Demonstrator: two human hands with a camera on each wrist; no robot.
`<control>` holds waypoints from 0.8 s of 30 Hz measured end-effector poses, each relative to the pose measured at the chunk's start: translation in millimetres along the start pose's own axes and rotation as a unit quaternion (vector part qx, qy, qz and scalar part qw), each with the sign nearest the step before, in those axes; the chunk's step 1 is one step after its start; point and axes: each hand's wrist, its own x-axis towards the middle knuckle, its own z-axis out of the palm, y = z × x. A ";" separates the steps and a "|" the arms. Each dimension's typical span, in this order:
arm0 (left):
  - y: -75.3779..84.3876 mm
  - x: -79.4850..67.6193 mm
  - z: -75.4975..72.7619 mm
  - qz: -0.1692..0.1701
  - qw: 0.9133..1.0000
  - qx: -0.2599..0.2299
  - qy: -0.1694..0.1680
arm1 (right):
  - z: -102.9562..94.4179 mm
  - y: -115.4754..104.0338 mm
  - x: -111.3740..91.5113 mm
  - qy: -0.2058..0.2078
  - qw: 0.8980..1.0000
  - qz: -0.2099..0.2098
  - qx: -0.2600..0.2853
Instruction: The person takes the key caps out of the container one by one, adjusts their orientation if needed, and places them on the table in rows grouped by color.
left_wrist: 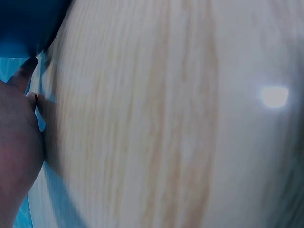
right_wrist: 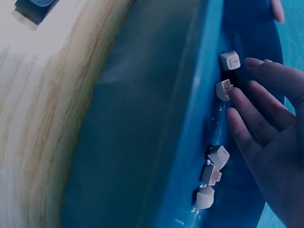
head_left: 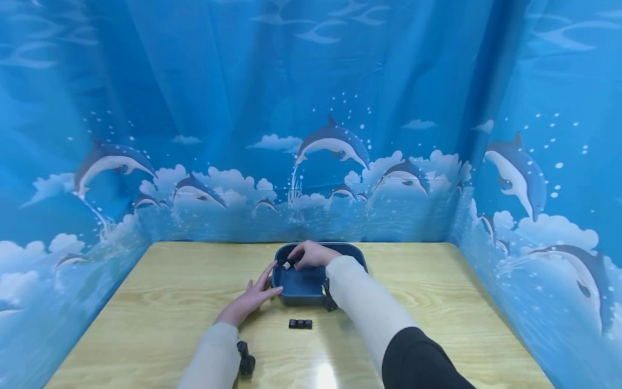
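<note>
My right hand (head_left: 313,254) reaches down into a dark blue basin (head_left: 301,299). In the right wrist view its fingers (right_wrist: 251,123) are spread, fingertips right at a white keycap (right_wrist: 223,90). Just beyond lies another white keycap (right_wrist: 230,61) with a printed legend, a dark piece between the two. Several more pale keycaps (right_wrist: 205,197) rest along the basin wall nearer the wrist. My left hand (head_left: 252,297) lies at the basin's left side, fingers extended against the rim; in the left wrist view its thumb (left_wrist: 26,73) meets the basin's edge.
A short row of three black keycaps (head_left: 300,324) sits on the wood-grained table (head_left: 194,302) in front of the basin. Behind and beside the table hangs a blue dolphin-print curtain (head_left: 233,124). A bright reflection (head_left: 325,375) shows near the front.
</note>
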 end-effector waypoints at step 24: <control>-1.1 0.8 -1.2 0.000 1.000 0.006 -0.006 | 5.5 -2.5 -6.3 -0.083 0.995 0.049 0.016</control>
